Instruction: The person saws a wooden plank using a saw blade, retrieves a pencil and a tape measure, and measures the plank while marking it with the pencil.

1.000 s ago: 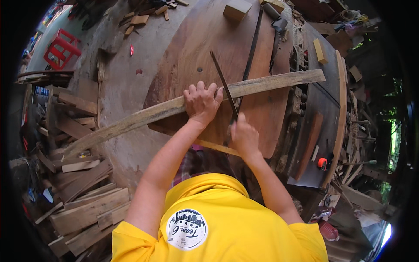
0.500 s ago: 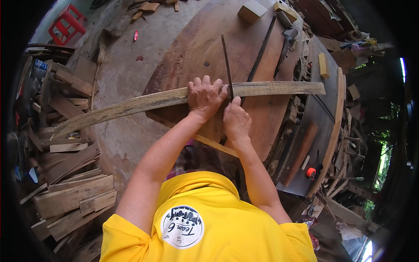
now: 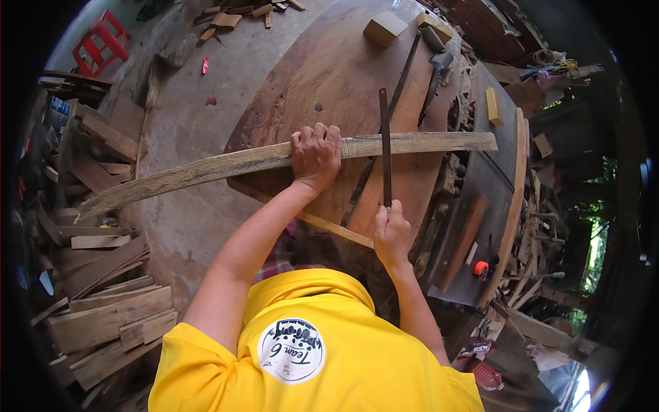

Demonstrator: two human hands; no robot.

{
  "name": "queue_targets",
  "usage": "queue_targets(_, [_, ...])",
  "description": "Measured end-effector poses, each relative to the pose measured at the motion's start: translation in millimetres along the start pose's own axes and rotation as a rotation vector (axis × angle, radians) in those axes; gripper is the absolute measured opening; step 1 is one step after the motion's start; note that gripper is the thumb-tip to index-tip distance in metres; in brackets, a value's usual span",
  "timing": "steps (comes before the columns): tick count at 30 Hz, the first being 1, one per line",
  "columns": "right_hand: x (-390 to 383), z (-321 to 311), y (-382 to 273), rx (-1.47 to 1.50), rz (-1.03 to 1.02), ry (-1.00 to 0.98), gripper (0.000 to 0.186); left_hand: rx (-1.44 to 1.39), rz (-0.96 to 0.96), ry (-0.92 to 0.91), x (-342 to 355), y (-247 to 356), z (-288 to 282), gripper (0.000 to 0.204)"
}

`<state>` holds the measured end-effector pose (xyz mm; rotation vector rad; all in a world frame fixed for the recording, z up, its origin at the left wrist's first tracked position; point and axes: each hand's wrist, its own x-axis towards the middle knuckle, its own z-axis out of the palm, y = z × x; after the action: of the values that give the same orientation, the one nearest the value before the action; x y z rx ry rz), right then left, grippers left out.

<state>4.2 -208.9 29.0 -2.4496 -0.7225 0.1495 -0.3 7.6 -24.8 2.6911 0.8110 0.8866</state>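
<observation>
From where I stand, the curved wooden strip [image 3: 429,143] lies across the broad wooden slab [image 3: 274,113], its left end reaching out over the floor and its right end past the slab's other edge. The left hand [image 3: 316,156] sits on it left of its middle, fingers close together and clamped over the far edge; I cannot see the thumb. The right hand [image 3: 394,237] has its fingers wrapped round the near end of a long flat metal tool [image 3: 386,147] — file or saw, I can't tell — with the blade crossing above the strip, perhaps touching it.

The strip looks stiff and fairly light for its length, rough enough not to slip much, though splinters seem likely. With so much overhanging on the left, I'd expect it to rock or swing; pressing it down over the slab, near the blade but clear of it, looks the soundest hold. The tool looks thin, rigid and easy to lift, best taken by its near end. A wood block [image 3: 385,29] sits at the slab's far end.
</observation>
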Motion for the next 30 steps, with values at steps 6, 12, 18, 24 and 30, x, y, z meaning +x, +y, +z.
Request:
queue_targets(6, [-17, 4, 12, 0.057, 0.046, -0.03, 0.019, -0.443, -0.223, 0.079, 10, -18, -18, 0.014])
queue_targets(12, [-22, 0, 54, 0.096, 0.074, 0.067, 0.023, -0.277, -0.261, -0.054, 26, -45, -32, 0.014])
queue_targets(18, [-9, 7, 51, 0.145, 0.064, 0.09, 0.024, 0.091, 0.154, -0.378, 15, 42, -36, 0.019])
queue_targets(24, [-10, 5, 67, 0.345, 0.012, 0.149, 0.035, -0.307, 0.619, -0.101, -72, 66, -25, 0.033])
queue_targets(30, [-26, -1, 95, 0.738, 0.182, 0.025, 0.022, -0.122, 0.47, 0.007, -39, 37, -24, 0.032])
